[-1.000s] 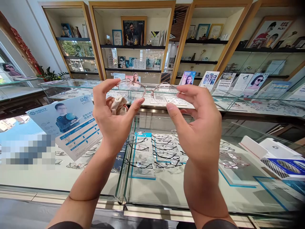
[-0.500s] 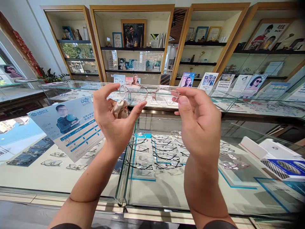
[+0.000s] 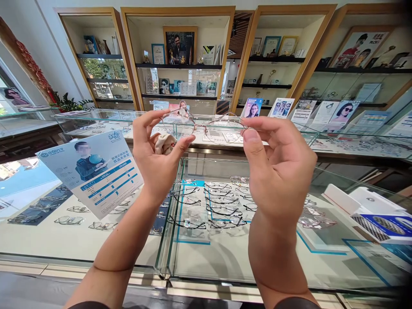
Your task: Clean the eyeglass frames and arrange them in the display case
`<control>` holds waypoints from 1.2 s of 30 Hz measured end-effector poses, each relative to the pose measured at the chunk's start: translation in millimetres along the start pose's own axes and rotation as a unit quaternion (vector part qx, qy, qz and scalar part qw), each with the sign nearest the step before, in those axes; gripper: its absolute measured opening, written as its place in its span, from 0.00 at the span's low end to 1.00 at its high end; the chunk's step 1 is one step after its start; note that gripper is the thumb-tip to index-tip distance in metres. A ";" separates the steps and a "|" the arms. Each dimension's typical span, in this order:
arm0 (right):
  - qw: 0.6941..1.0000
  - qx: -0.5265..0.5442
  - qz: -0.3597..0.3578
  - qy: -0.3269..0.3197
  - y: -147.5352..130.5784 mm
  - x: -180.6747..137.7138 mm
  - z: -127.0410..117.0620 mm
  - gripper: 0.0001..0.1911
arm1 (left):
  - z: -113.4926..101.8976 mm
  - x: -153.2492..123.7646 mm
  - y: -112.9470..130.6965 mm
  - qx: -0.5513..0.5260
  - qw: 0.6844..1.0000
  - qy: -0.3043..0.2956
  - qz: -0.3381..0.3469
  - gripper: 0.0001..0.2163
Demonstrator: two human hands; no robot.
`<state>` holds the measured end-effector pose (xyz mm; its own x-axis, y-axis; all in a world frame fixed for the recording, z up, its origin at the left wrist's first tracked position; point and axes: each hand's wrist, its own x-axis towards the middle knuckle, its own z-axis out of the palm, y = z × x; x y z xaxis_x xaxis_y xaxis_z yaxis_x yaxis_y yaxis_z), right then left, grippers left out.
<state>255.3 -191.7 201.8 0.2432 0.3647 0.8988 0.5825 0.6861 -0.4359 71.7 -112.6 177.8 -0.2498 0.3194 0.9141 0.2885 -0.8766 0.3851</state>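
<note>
A pair of thin-rimmed eyeglasses [image 3: 200, 127] with clear lenses is held up in front of me above the glass counter. My left hand [image 3: 157, 159] has its index finger at the upper left rim and its thumb near the lower edge of that lens. Its other fingers are curled around a crumpled off-white cloth [image 3: 165, 143]. At the opposite end, my right hand [image 3: 278, 167] pinches the frame near the hinge between thumb and index finger. Behind the fingers, the temples are mostly hidden.
Several glasses frames [image 3: 225, 210] lie inside the glass display counter [image 3: 193, 268]. A printed sign [image 3: 93, 171] stands on it at left, an open white and blue box [image 3: 383, 219] at right. Farther back are a second glass counter [image 3: 360, 143] and wooden shelves [image 3: 183, 66].
The eyeglasses have tilted and shifted slightly left. My right hand has turned, its knuckles moving outward to the right. My left hand has moved a little, with the cloth still in it.
</note>
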 end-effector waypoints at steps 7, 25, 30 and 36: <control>0.999 0.044 0.018 -0.012 -0.8 -1.5 -0.4 0.06 | 2.7 5.5 -11.1 0.013 0.999 -0.046 -0.025 0.26; 0.992 0.104 0.028 -0.066 30.1 7.0 8.0 0.16 | 9.8 -2.6 -16.3 0.017 1.000 -0.005 0.007 0.31; 0.980 0.168 0.080 -0.074 39.9 11.6 11.3 0.09 | 13.3 -12.8 -11.5 -0.038 0.998 0.038 0.016 0.31; 0.964 0.223 0.110 -0.092 39.9 13.5 12.3 0.05 | 16.7 -11.6 -3.1 -0.090 0.993 0.070 0.006 0.28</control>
<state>272.3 -151.7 195.9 0.1573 0.6098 0.7768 0.1312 0.7667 -0.6284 89.2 -107.6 168.1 -0.3770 0.2670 0.8869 0.1258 -0.9339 0.3346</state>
